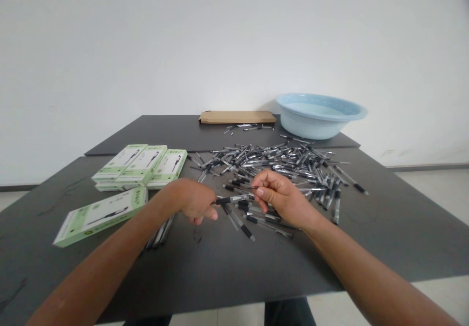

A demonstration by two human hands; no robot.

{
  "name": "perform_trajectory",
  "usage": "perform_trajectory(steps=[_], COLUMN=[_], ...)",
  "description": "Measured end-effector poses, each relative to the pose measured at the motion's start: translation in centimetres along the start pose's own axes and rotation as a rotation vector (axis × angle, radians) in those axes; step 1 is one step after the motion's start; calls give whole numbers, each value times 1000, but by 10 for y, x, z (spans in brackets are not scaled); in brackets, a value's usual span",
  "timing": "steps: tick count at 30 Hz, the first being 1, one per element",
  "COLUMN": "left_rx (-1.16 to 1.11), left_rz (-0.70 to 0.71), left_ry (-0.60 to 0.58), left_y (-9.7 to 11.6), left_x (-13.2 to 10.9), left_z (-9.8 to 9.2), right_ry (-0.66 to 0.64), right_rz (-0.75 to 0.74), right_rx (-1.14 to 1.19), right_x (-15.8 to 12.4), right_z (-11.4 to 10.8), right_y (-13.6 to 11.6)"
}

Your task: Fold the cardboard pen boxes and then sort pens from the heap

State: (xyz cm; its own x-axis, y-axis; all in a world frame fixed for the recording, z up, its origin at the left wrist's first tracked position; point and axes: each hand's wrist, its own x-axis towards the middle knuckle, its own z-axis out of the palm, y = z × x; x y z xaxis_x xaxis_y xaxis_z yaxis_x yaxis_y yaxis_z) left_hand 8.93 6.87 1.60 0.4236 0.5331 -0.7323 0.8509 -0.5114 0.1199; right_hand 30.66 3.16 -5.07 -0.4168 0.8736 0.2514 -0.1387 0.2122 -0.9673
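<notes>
My left hand (198, 203) is closed, with a black-gripped clear pen (229, 200) sticking out of it to the right. Thumb and fingers of my right hand (274, 193) pinch a thin dark-tipped pen (254, 187), most of it hidden by the hand. Around and behind the right hand spreads a big loose pile of pens (286, 160), clear with black grips. Several pens (161, 233) lie side by side beneath my left wrist, partly covered by the forearm.
Left of my hands stand stacked green-and-white pen boxes (142, 162), with a single box (102, 214) lying nearer. A light blue basin (311, 121) stands at the back right. Beside it lie a flat brown cardboard piece (238, 117) and a few scattered pens (252, 128) on the dark table (227, 277).
</notes>
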Motion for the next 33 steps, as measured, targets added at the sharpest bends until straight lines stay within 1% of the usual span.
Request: perform_trajectory(steps=[4, 7, 12, 16, 23, 28, 33], left_rx=[-13, -9, 2, 12, 36, 36, 31], left_rz=[19, 25, 6, 0, 4, 12, 13], left_ry=[-7, -16, -36, -50, -37, -37, -52], left_y=[-1, 0, 3, 5, 6, 6, 7], left_x=[2, 3, 5, 5, 3, 1, 2], left_z=[0, 0, 1, 1, 0, 0, 0], right_ry=[-12, -1, -2, -11, -31, -80, -59], right_rz=[24, 22, -47, -86, -96, -55, -56], right_rx=[-36, -147, -391, -490, -549, -449, -463], right_x=[-2, -5, -8, -7, -9, -10, -11], right_z=[3, 5, 4, 4, 5, 5, 4], right_y=[0, -1, -2, 0, -3, -3, -3])
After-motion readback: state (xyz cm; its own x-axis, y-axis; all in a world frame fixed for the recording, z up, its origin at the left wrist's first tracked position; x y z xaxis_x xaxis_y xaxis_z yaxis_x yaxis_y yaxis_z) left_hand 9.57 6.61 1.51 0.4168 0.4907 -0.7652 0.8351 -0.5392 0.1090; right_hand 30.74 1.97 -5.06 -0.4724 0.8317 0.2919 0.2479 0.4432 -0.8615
